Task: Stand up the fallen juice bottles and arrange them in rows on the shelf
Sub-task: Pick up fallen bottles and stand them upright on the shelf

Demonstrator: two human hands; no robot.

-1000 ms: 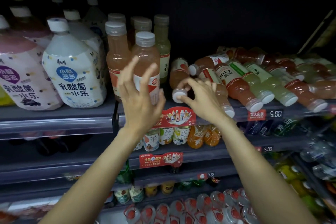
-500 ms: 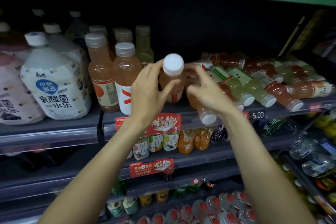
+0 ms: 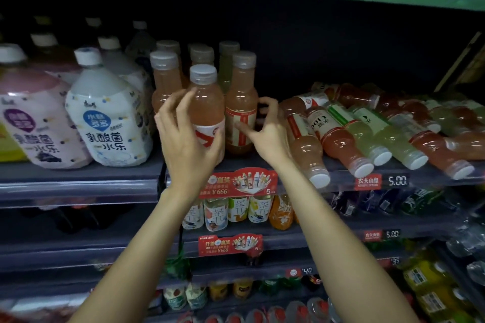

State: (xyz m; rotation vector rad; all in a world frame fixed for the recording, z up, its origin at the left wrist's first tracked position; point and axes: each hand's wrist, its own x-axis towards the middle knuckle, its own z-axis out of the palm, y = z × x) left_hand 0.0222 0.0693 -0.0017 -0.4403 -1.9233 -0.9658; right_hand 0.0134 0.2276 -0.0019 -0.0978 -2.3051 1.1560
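Head view: left hand (image 3: 187, 144) fingers apart beside front pink bottle (image 3: 207, 113); right hand (image 3: 267, 134) curled round upright orange bottle (image 3: 241, 113); shelf (image 3: 341, 168).

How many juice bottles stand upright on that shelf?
7: front bottle by the left hand, right bottle in the right hand, five behind them; more may be hidden.
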